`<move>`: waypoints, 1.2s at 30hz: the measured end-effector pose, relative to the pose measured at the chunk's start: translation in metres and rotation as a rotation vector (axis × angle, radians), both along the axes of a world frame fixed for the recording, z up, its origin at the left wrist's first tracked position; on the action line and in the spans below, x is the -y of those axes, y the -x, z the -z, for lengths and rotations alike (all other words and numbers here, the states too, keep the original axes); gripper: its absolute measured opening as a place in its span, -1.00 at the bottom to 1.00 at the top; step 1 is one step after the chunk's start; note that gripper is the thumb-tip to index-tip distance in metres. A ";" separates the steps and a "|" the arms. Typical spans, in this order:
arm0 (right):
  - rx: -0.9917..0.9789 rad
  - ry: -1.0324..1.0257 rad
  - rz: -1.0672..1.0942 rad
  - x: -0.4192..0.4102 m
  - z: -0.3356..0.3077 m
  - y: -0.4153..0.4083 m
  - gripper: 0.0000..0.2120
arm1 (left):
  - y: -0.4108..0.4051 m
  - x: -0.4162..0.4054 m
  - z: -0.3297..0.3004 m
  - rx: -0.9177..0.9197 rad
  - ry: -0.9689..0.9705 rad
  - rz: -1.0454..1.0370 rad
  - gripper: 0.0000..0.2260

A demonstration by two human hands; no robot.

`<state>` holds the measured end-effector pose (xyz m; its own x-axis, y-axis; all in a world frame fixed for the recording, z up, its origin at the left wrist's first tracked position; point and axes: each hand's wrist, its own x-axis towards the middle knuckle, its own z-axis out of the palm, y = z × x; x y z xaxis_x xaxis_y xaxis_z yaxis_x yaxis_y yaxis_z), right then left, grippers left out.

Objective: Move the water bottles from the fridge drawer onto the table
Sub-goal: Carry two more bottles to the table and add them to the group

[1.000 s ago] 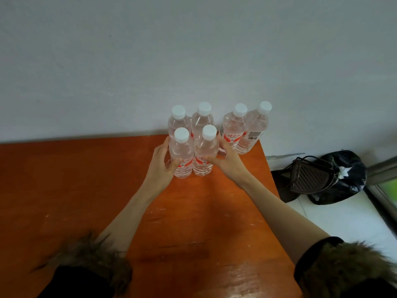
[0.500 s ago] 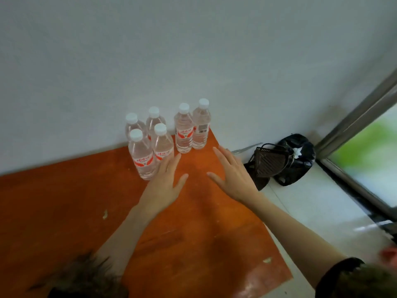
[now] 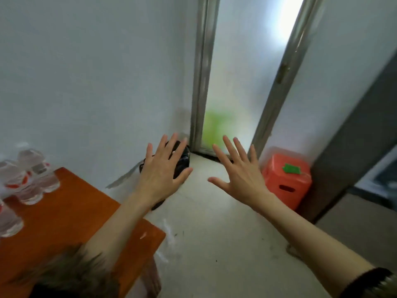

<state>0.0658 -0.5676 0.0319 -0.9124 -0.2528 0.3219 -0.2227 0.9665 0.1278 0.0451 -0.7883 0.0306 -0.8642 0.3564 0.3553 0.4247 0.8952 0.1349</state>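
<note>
Both hands held out over the floor, each grip wide and empty — left hand (image 3: 160,172), right hand (image 3: 240,173). Water bottles (image 3: 28,175) stand blurred on the orange surface (image 3: 71,211).

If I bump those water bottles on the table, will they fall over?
Probably: the clear plastic water bottles are tall and narrow, so a bump may tip them. They look full, which likely steadies them. Standing close together, one could knock its neighbours.

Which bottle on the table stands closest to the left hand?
The rightmost water bottle, upright near the table corner by the wall, with a grey label patch. The other bottles stand further left, some cut off by the frame. The left hand holds nothing.
</note>
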 end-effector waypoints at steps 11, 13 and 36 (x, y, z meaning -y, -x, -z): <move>-0.061 0.061 0.539 -0.260 -0.016 -0.164 -0.26 | -0.060 -0.301 -0.022 -0.067 0.041 0.531 -0.32; -0.027 0.068 0.619 -0.297 -0.014 -0.181 -0.25 | -0.064 -0.347 -0.018 -0.066 0.053 0.596 -0.33; 0.139 0.169 0.920 -0.704 0.024 -0.181 -0.31 | -0.030 -0.801 0.034 0.180 0.122 0.853 -0.41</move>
